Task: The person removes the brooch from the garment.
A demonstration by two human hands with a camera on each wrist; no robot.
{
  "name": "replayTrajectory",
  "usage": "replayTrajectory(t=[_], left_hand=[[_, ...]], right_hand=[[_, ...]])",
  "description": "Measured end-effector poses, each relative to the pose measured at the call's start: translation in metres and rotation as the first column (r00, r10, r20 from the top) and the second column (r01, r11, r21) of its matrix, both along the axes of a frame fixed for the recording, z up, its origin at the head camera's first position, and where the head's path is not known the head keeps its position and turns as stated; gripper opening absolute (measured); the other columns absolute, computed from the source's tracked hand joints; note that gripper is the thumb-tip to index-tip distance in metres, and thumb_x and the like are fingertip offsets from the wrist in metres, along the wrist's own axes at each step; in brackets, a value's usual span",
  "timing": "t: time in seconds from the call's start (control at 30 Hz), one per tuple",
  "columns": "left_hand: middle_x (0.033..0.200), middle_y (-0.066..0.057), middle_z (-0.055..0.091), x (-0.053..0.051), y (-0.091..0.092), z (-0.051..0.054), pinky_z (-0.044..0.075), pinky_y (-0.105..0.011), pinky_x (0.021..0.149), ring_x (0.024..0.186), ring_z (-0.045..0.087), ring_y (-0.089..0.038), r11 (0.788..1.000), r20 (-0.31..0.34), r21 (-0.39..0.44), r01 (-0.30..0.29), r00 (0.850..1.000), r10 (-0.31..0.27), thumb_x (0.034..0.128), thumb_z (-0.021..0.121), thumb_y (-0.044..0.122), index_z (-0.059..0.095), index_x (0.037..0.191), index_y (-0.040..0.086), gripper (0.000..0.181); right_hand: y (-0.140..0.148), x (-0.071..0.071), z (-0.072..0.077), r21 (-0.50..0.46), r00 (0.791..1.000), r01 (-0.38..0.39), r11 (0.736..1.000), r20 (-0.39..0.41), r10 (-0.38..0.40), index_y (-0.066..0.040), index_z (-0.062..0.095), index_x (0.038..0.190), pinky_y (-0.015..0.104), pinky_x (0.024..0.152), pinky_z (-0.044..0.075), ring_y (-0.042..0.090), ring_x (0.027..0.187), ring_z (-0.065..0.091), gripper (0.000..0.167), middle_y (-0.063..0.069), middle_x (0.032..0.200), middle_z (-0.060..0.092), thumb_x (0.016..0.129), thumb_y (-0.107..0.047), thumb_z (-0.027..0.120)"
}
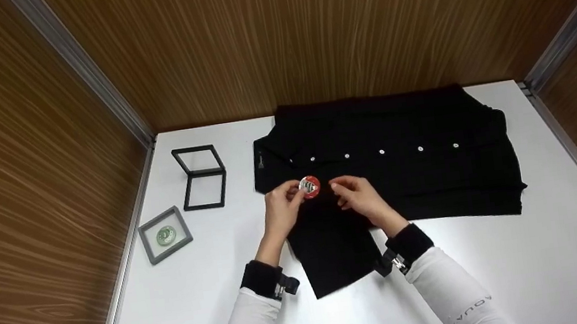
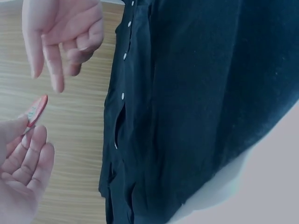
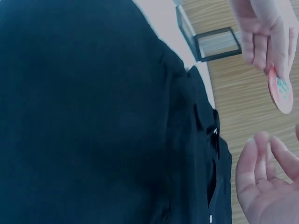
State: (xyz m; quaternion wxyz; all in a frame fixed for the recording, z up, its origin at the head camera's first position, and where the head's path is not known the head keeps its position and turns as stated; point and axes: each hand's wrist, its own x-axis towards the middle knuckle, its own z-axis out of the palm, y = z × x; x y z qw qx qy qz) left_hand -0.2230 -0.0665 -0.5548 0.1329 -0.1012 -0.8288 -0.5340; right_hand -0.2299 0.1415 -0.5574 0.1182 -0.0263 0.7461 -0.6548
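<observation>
My left hand [image 1: 282,207] pinches a round red button badge [image 1: 309,187] between thumb and fingers, above a black shirt [image 1: 408,179]. The badge has a white and dark green print on its face. In the left wrist view the badge [image 2: 36,111] is seen nearly edge-on. My right hand [image 1: 360,197] hovers just right of the badge, apart from it, with loosely bent fingers and nothing in them. The shirt lies flat with its collar to the left, a row of white buttons along it and one sleeve [image 1: 338,261] pointing toward me.
To the left on the white table [image 1: 218,305], a dark frame [image 1: 204,190] stands unfolded. Nearer me lies a closed grey frame [image 1: 182,220] with a green round badge [image 1: 166,235] inside. Wood-patterned panels [image 1: 277,35] wall the back and both sides.
</observation>
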Motion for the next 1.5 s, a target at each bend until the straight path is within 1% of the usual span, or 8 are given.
replayTrajectory(t=[0.2,0.43,0.57,0.77,0.87,1.13,1.37,1.5], left_hand=[[0.081,-0.010,0.071,0.000,-0.015,-0.002,0.055,-0.025,0.060,0.065,0.067,-0.017,0.996,0.039,0.011,-0.092,0.995,0.091,0.0882,0.072,0.006,0.071,0.100,-0.006,0.017],[0.080,-0.010,0.070,0.000,-0.033,-0.007,0.055,-0.026,0.058,0.063,0.068,-0.019,0.983,0.081,0.039,-0.182,0.981,0.178,0.0868,0.073,0.005,0.071,0.099,-0.006,0.016],[0.078,-0.009,0.070,-0.002,-0.045,-0.010,0.053,-0.023,0.057,0.064,0.069,-0.022,0.970,0.102,0.054,-0.237,0.968,0.231,0.0861,0.073,0.005,0.071,0.098,-0.006,0.017],[0.078,-0.011,0.071,-0.002,-0.064,-0.015,0.052,-0.021,0.056,0.063,0.069,-0.022,0.953,0.106,0.067,-0.296,0.952,0.288,0.0855,0.073,0.004,0.071,0.099,-0.008,0.017],[0.079,-0.013,0.071,-0.002,-0.074,-0.017,0.052,-0.020,0.056,0.063,0.069,-0.022,0.945,0.122,0.075,-0.320,0.943,0.310,0.0858,0.072,0.002,0.070,0.100,-0.009,0.018],[0.080,-0.016,0.071,-0.001,-0.103,-0.024,0.049,-0.017,0.055,0.064,0.070,-0.023,0.917,0.165,0.045,-0.397,0.908,0.386,0.0879,0.069,0.002,0.069,0.103,-0.011,0.020],[0.081,-0.016,0.071,-0.002,-0.133,-0.030,0.047,-0.014,0.052,0.061,0.067,-0.015,0.870,0.251,0.019,-0.493,0.844,0.473,0.0884,0.068,0.004,0.070,0.104,-0.008,0.019],[0.079,-0.018,0.070,-0.006,-0.151,-0.032,0.048,-0.014,0.051,0.054,0.064,-0.007,0.833,0.309,0.088,-0.546,0.810,0.499,0.0882,0.067,0.001,0.068,0.102,-0.011,0.018]], right_hand=[[0.011,0.000,-0.009,0.287,0.981,-0.012,0.958,-0.181,0.067,0.004,0.061,0.126,0.035,0.071,0.055,0.027,0.085,0.063,0.036,0.014,0.102,0.062,0.096,-0.014,0.064],[0.028,-0.001,-0.018,0.592,0.918,0.067,0.803,-0.352,0.182,0.000,0.061,0.129,0.047,0.094,0.047,0.032,0.107,0.059,0.041,0.016,0.119,0.057,0.093,-0.017,0.068],[0.042,0.000,-0.022,0.699,0.891,0.124,0.704,-0.391,0.231,-0.001,0.061,0.130,0.054,0.093,0.045,0.040,0.111,0.055,0.043,0.019,0.122,0.056,0.092,-0.019,0.069],[0.065,0.001,-0.025,0.838,0.927,0.082,0.539,-0.263,0.268,-0.010,0.052,0.142,0.066,0.094,0.038,0.049,0.126,0.042,0.055,0.025,0.140,0.044,0.095,-0.037,0.063],[0.075,0.001,-0.026,0.877,0.947,0.024,0.481,-0.173,0.269,-0.014,0.045,0.148,0.070,0.098,0.032,0.051,0.134,0.031,0.061,0.025,0.148,0.036,0.097,-0.045,0.057],[0.100,0.001,-0.030,0.903,0.973,-0.010,0.429,-0.089,0.212,-0.015,0.040,0.150,0.077,0.099,0.022,0.058,0.136,0.020,0.064,0.027,0.152,0.027,0.097,-0.046,0.056],[0.116,0.004,-0.034,0.909,0.979,-0.024,0.417,-0.063,0.194,-0.012,0.042,0.149,0.078,0.097,0.022,0.061,0.134,0.020,0.067,0.029,0.151,0.027,0.094,-0.044,0.062],[0.121,0.005,-0.036,0.908,0.979,-0.035,0.418,-0.053,0.197,-0.012,0.042,0.148,0.078,0.097,0.022,0.061,0.133,0.021,0.066,0.028,0.151,0.027,0.094,-0.044,0.062]])
